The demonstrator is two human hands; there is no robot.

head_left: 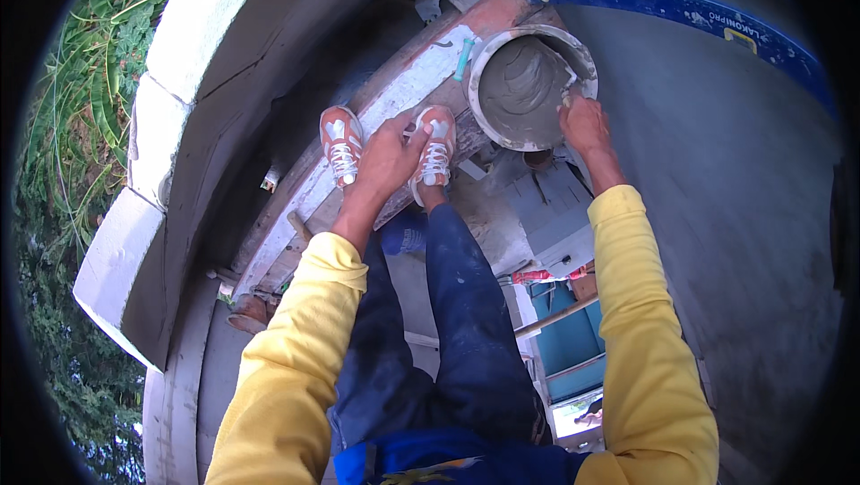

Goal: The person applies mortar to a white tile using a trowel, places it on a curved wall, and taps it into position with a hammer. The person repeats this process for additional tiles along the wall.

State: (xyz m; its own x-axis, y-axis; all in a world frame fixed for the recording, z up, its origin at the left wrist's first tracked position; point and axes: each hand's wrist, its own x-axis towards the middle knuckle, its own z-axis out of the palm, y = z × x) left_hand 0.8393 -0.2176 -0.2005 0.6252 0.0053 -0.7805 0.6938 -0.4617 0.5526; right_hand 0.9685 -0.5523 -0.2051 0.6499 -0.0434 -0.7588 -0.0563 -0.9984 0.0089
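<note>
At the upper middle, a round bucket (477, 115) holds wet grey mortar (520, 82) with a swirled surface. My right hand (587, 127) is at the bucket's right rim, closed round the handle of a trowel (568, 82); its blade is mostly hidden by the hand and the mortar. My left hand (387, 158) hangs in front of my orange-and-white shoes (340, 140), left of the bucket. Its thumb and fingers are loosely bent and apart, with nothing visible in them.
I stand on narrow wooden planks (309, 194), high above a lower level. A long blue spirit level (645, 3) lies beyond the bucket, against the grey plastered wall (726, 189) on the right. A teal strip (464, 59) lies beside the bucket. Pale concrete edging (161, 145) and plants are at left.
</note>
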